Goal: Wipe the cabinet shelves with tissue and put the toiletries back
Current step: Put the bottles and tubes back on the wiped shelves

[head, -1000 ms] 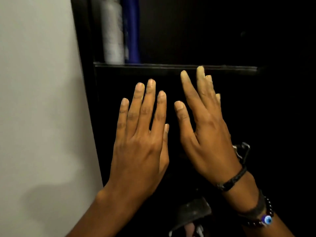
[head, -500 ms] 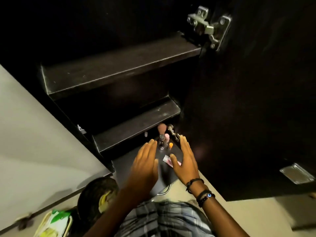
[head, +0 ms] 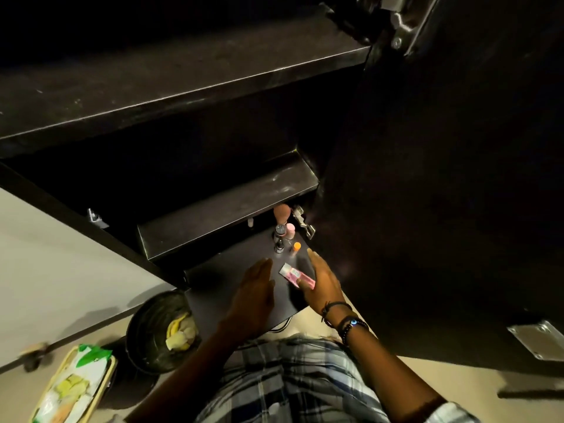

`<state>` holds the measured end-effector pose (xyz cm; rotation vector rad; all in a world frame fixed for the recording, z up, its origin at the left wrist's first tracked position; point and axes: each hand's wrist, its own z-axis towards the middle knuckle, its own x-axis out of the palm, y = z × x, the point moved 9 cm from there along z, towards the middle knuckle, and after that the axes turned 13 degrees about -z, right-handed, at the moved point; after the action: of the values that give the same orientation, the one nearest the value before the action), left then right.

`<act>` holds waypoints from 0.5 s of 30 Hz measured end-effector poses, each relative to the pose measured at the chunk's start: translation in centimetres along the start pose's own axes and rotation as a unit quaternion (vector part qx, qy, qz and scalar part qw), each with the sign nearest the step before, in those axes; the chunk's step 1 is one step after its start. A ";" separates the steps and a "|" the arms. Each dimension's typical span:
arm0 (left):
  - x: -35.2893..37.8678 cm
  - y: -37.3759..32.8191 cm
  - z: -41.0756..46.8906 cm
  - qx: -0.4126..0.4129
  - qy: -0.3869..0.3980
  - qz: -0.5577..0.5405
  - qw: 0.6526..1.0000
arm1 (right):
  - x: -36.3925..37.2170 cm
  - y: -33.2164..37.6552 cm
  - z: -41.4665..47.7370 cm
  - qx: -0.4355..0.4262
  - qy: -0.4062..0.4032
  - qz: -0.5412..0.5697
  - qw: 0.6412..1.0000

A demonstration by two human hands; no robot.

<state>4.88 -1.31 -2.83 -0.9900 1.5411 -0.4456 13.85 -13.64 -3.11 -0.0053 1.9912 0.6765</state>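
I look down into a dark cabinet with two bare shelves: an upper one (head: 171,77) and a lower one (head: 225,206). Below them, on the bottom board (head: 213,270), stand a brown-topped bottle (head: 281,213), a small pink bottle (head: 290,229), a clear bottle (head: 279,236) and an orange-capped one (head: 296,246). A pink tube (head: 294,274) lies flat on the board. My right hand (head: 320,279) hovers with straight fingers, its thumb at the tube's near end. My left hand (head: 254,293) is held flat over the board, left of the tube. No tissue is visible.
The open cabinet door (head: 442,193) fills the right side, with hinges at its inner edge. On the floor at the left stand a dark bin (head: 143,340) holding scraps and a green and white packet (head: 73,389). A pale wall (head: 45,270) lies left of the cabinet.
The view swung from the shelf front down to the cabinet's bottom board. Both hands dropped from the upper shelf to the toiletries; over the last half second they stayed beside the pink tube.
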 end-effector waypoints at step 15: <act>-2.7 4.1 9.7 -0.100 -0.083 0.061 0.990 | 0.8 4.9 8.8 -0.194 -0.072 -0.220 0.953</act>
<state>12.43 5.51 -6.59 -1.0518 1.5044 -0.1206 19.18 -5.25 -4.63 -0.6020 1.6124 0.7362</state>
